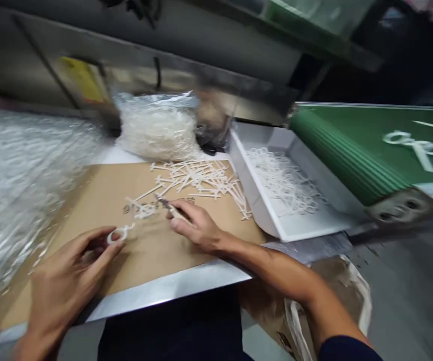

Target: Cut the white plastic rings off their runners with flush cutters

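Filling the middle: a table (174,287), its pale front edge showing along the lower part of the frame, with a brown cardboard sheet (152,260) laid on it.
Green belt: a ribbed conveyor belt (346,143) at the right of the frame; white looped parts (421,145) lie on it at the far right.
Clear plastic: a large blurred mass of plastic wrap (16,190) along the left edge.
Grey tray: a tray (258,200) right of centre, holding a heap of small white rings (287,183).
Packed bag: a clear bag (159,125) of whitish contents, above centre, behind the cardboard.
Left hand: the left hand (71,271), lower left, pinches a white ringed piece (116,235) between thumb and fingertips, just above the cardboard.
Right hand: the right hand (199,228), at centre, is curled around a hand tool (178,213), its tip pointing up and left; blur hides the tool's exact kind.
White sticks: a loose pile of thin sticks (201,178) on the cardboard, above the right hand and left of the tray.
Small tangle: a blurred white cluster (146,210) between the tool's tip and the ringed piece; whether it touches either, I cannot tell.
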The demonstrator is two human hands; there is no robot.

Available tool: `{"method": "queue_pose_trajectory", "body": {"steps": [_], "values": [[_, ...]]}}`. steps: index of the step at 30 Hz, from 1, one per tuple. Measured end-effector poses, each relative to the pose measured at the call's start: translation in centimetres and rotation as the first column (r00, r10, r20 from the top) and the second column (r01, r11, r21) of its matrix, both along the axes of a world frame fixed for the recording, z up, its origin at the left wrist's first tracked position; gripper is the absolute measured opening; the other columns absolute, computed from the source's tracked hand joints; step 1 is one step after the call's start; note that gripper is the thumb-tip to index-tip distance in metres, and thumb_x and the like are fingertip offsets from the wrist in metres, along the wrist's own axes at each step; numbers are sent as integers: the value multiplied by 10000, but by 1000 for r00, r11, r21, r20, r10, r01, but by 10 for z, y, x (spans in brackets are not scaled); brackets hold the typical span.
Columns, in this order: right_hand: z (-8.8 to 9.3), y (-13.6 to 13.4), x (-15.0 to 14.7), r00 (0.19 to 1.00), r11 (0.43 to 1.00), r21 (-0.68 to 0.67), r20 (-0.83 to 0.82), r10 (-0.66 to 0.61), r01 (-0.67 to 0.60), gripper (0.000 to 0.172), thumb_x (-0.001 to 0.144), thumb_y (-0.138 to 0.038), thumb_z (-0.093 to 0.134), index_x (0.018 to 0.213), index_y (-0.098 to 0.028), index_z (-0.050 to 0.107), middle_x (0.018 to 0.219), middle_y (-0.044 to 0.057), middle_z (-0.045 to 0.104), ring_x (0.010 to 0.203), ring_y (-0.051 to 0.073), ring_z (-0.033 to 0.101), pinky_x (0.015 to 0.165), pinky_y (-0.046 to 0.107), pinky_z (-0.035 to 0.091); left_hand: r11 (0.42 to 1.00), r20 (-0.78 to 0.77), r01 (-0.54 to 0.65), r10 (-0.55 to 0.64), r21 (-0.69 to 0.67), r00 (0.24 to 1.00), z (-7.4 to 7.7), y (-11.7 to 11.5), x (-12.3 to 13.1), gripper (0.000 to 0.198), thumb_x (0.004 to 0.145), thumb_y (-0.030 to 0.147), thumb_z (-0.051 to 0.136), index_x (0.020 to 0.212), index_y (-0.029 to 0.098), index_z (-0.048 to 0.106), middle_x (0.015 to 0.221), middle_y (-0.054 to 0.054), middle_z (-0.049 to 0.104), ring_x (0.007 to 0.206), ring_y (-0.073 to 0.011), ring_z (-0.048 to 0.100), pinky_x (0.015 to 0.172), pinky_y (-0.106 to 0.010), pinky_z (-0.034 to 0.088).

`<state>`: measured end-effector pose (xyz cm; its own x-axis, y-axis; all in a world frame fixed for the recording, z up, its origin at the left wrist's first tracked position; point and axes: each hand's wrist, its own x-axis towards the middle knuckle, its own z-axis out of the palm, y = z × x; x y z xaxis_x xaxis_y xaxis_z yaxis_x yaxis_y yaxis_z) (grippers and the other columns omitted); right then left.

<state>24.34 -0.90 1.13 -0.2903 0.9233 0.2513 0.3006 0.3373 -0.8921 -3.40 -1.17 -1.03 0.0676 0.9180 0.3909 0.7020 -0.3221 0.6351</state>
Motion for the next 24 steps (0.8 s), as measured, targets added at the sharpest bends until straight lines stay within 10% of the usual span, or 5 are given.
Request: {"method": "queue_pose_trajectory", "body": {"steps": [11, 24], "values": [[10, -32, -5, 967, 857, -450, -156, 203, -253, 419, 1046, -604, 518, 1210, -264, 700, 1041, 105, 696, 856, 262, 666, 797, 410, 588, 993, 360, -6, -38, 122, 932, -1, -10, 30, 232, 944, 314, 757, 1132, 186, 709, 946, -55, 722, 840, -157, 677, 779, -288, 554], [19, -30, -12, 975, 853, -483, -9, 224, -200, 379, 1058, -589, 492, 1002, -271, 691, 891, 83, 670, 742, 244, 596, 656, 390, 505, 970, 366, 89, -168, 224, 915, 0, -14, 30, 270, 924, 217, 790, 1176, 186, 696, 950, -40, 714, 819, -127, 666, 761, -254, 576]]}}
